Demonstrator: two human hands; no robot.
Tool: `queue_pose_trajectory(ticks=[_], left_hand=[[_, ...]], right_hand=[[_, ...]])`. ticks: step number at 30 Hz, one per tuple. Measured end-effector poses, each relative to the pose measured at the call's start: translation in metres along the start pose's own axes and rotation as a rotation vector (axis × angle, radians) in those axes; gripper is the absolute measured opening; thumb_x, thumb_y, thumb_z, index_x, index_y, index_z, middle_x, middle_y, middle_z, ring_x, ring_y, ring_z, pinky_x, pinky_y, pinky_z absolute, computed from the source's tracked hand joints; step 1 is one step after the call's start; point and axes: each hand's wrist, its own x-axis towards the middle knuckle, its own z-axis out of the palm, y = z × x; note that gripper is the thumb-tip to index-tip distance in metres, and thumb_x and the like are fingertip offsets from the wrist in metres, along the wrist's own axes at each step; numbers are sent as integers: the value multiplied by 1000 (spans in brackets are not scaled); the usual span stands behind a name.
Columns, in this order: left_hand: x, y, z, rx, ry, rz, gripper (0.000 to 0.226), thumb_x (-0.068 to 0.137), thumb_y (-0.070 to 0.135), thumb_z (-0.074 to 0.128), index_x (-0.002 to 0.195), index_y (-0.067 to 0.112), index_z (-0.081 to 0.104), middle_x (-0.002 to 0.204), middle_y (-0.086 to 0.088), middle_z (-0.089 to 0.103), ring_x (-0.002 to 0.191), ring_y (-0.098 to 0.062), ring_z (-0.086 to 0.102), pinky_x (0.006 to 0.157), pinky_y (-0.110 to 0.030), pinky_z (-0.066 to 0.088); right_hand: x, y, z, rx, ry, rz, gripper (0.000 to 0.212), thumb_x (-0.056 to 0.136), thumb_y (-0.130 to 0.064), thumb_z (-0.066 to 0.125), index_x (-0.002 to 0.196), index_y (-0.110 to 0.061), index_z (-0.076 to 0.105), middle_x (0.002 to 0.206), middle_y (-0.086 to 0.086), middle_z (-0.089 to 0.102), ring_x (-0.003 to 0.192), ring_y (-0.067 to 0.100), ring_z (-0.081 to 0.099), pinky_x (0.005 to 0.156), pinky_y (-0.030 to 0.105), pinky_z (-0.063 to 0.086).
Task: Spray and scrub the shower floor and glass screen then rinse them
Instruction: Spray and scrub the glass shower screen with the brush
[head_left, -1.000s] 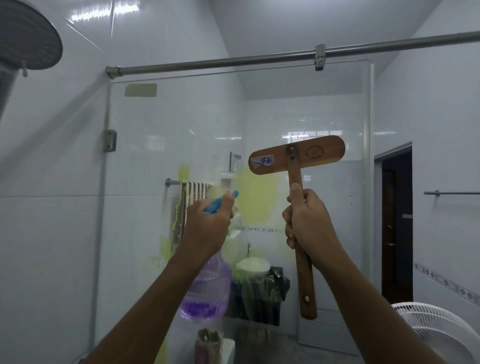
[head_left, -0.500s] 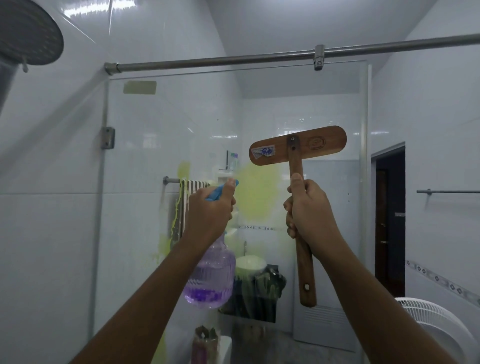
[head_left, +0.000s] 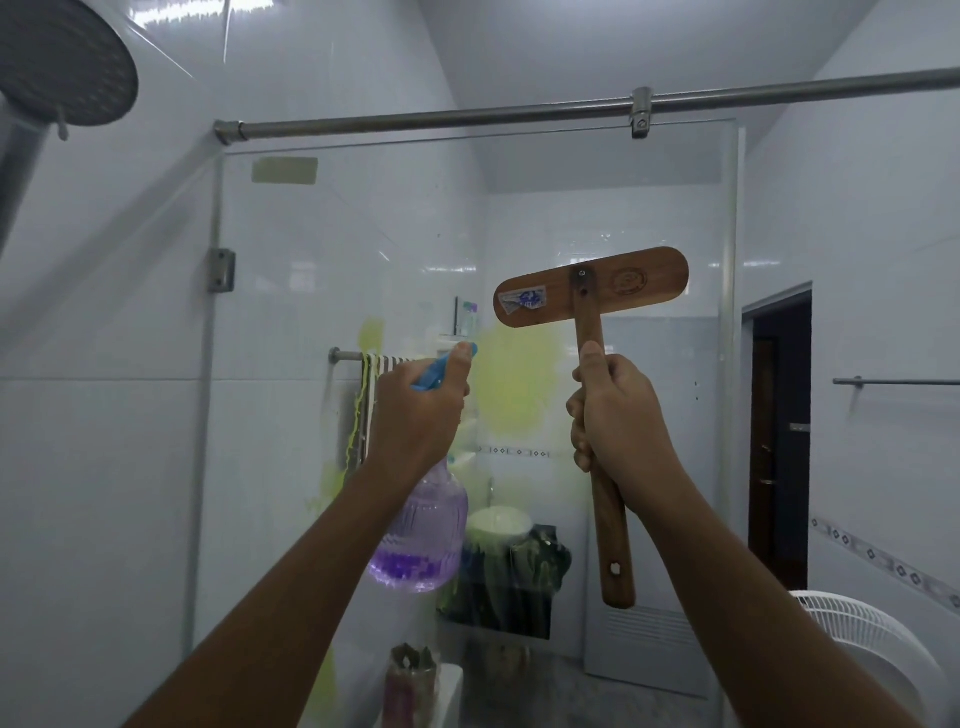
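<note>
Little has moved in the last second: the brush (head_left: 590, 322) sits slightly higher before the glass screen (head_left: 311, 291), its head short of the screen's right edge and well below the top rail (head_left: 467, 117). The right hand (head_left: 618, 415) has its grip closed round the handle. The left hand (head_left: 415, 415) grips the purple spray bottle (head_left: 421, 535), beside a yellow-green smear (head_left: 514, 384) on the glass.

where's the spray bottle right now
In the head view the spray bottle is left of centre, gripped by the left hand before the glass screen, beside the wooden brush in the right hand.
</note>
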Motion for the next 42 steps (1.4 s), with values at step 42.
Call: queue_pose_trajectory(ticks=[42], left_hand=[[-42,-3,-22,59,73,-20,67,94,58,54,80,-6,66,75,-28,65,71,-47,65,63,-59,57]], right_hand=[[-68,77,12,-476,-192,108,43,105,-52,24,102,-19,51,83,1,60,66,11,58,57,29,48]])
